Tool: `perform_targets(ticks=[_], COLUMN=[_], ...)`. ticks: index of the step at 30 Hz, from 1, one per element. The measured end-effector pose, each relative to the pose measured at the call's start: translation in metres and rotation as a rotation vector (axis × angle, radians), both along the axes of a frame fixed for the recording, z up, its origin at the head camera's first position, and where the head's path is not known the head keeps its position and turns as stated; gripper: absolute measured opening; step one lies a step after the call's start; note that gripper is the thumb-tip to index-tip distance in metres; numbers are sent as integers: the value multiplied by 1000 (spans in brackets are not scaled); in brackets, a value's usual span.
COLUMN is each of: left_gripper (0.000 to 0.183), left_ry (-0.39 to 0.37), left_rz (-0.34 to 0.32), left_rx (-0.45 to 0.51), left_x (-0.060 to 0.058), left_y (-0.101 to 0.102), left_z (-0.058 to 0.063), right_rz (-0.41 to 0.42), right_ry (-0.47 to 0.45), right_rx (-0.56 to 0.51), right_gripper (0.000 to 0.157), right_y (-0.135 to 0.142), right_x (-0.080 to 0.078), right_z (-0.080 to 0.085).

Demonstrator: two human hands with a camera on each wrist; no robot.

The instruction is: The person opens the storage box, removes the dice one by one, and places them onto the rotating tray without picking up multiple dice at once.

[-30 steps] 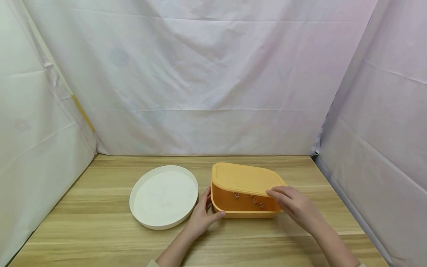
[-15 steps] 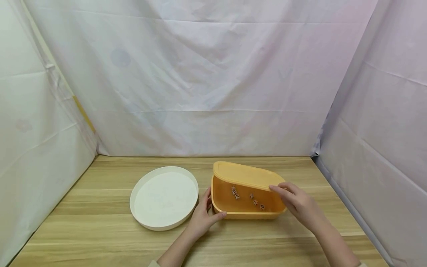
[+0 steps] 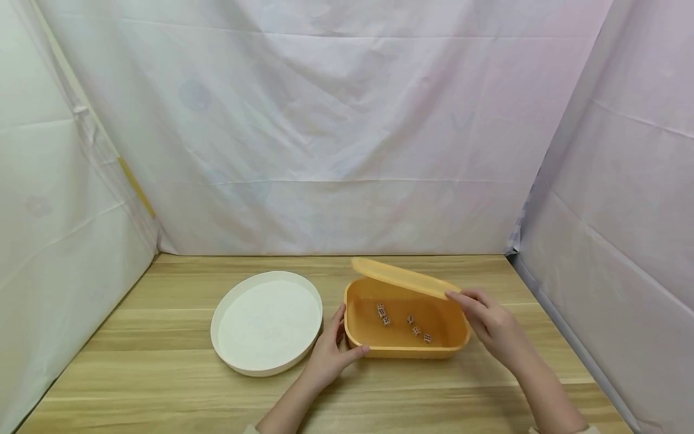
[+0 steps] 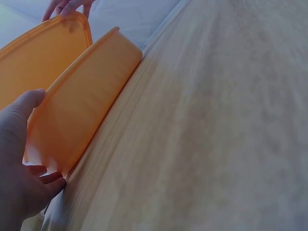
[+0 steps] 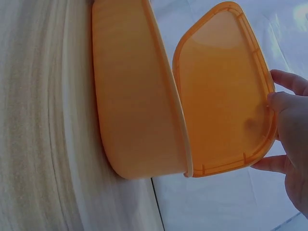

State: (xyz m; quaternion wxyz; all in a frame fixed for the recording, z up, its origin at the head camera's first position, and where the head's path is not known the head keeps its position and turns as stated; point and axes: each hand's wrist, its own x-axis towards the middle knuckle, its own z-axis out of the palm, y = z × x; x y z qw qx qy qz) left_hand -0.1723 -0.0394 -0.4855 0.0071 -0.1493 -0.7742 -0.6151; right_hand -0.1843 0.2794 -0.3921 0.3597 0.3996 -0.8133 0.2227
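Observation:
An orange plastic box [image 3: 412, 352] stands on the table with several small dice [image 3: 386, 321] on its floor. My left hand [image 3: 328, 349] holds the box's left end, thumb on the front rim and fingers along the side wall; the left wrist view shows this grip on the box [image 4: 82, 101]. Above the box, the orange lid [image 3: 403, 278] is raised and tilted, its far left corner highest. My right hand [image 3: 496, 328] pinches the lid's near right corner. In the right wrist view, the thumb lies on the ribbed underside of the lid [image 5: 216, 86].
To the left of the box, close to my left hand, sits a round white tray [image 3: 265, 322] with a low wall. Pale cloth [image 3: 336, 217] hangs behind the wooden table [image 3: 162, 367] and along both sides.
My right hand has lifted the lid higher and tilted it further back, so the box's inside and all the dice have come into view. My left hand has stayed on the box.

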Motion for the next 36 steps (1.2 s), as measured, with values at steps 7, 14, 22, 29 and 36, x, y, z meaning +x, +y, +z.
perform_targets(ticks=[7,14,22,29,36], left_gripper=[91,84,86,86,86], left_ry=[-5,-2,-2,-5,-3], left_rz=[-19,-22,-18,-14,-6], left_rx=[29,-18,-8,-15,-30], left_x=[10,15,15,14,12], left_y=[1,2,2,2,2], left_z=[19,34,32,32,31], right_rz=[-61,-131,-207,-191,-182], right_ry=[-32,-88,-180,-192,-183], right_rx=[-24,-86,-159,-235,-267], right_gripper=[37,42,59,59,59], right_y=[3,7,13,19,24], right_x=[-1,-1,-1,-1,-2], right_z=[2,2,0,-2,-3])
